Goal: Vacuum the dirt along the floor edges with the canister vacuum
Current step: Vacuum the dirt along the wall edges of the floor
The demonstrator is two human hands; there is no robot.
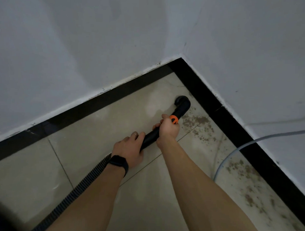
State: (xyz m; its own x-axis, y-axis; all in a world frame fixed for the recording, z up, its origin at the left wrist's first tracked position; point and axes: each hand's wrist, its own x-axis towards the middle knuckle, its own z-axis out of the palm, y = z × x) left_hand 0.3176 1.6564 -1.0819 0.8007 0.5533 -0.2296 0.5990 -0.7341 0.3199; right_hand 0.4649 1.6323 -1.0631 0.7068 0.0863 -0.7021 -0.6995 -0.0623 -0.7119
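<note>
Corner of a tiled floor, seen from the head camera. The black wand [150,137] of the canister vacuum is gripped by both hands. The left hand [129,149] is curled round its rear end, where the ribbed hose [76,187] joins. The right hand [168,128] is closed round it just behind an orange collar [173,119]. The bent nozzle [182,101] appears to rest on the tile near the corner, close to the black skirting [209,101]; the canister itself is not in view. Brown dirt [198,121] is strewn along the right-hand skirting, just beside the nozzle and further towards the viewer. A pale cable [233,151] is laid across that same strip, so it may be drawn against the nozzle or snagged as the edge is followed. Grit may also be scattered rather than lifted if the nozzle is pushed too fast or tilted off the tile. No brand or legible writing is shown; a dark mark on the collar cannot be read.
</note>
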